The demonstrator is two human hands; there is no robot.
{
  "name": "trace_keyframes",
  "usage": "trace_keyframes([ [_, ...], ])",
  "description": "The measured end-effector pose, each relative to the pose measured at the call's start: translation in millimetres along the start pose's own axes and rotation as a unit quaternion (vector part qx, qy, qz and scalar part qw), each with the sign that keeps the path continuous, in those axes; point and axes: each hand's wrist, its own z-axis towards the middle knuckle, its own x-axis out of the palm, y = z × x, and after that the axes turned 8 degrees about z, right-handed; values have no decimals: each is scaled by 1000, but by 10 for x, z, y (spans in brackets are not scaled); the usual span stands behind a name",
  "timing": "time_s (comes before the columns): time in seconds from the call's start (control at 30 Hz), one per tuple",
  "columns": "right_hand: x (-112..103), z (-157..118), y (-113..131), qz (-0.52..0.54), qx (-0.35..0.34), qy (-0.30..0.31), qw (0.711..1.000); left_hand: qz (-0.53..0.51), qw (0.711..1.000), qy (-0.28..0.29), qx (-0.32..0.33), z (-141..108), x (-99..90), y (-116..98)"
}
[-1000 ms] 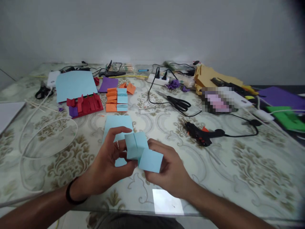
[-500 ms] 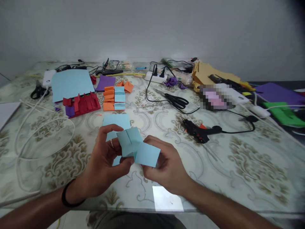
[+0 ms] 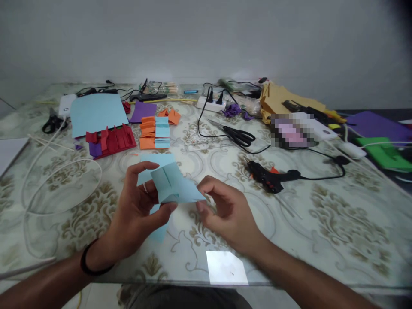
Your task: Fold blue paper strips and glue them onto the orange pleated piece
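My left hand (image 3: 138, 210) grips a folded light-blue paper (image 3: 169, 182) between thumb and fingers, over the table. At the paper's pointed right end, my right hand (image 3: 225, 210) pinches the tip with thumb and forefinger. Beneath and behind my left hand lie light-blue sheets (image 3: 157, 234), partly hidden. Farther back are folded orange pieces (image 3: 147, 133) beside folded light-blue pieces (image 3: 162, 132). Left of these sits a group of folded red pieces (image 3: 117, 141).
A black glue gun (image 3: 267, 175) lies to the right, with black scissors (image 3: 238, 135) behind it. A white power strip (image 3: 210, 104) stands at the back. White cable (image 3: 96, 182) loops at left; a large blue sheet (image 3: 98, 113) lies back left.
The paper has moved slightly left and up with my left hand. Its right flap, square-looking before, now shows as a narrow point. My right hand has shifted to that tip.
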Motion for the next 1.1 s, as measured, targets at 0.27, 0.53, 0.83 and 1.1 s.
trace_keyframes([
  [0.27, 130, 12, 8, 175, 146, 65, 972, 0, 1000, 24, 6, -36, 62, 81],
  [0.53, 166, -18, 69, 86, 122, 13, 989, 17, 998, 33, -44, -78, 69, 96],
  [0.83, 101, -1, 129, 78, 95, -45, 991, -29, 999, 40, -5, 59, -39, 36],
  [1.1, 71, 46, 102, 20, 126, -1, 992, 302, 940, 59, 146, 41, -116, -3],
])
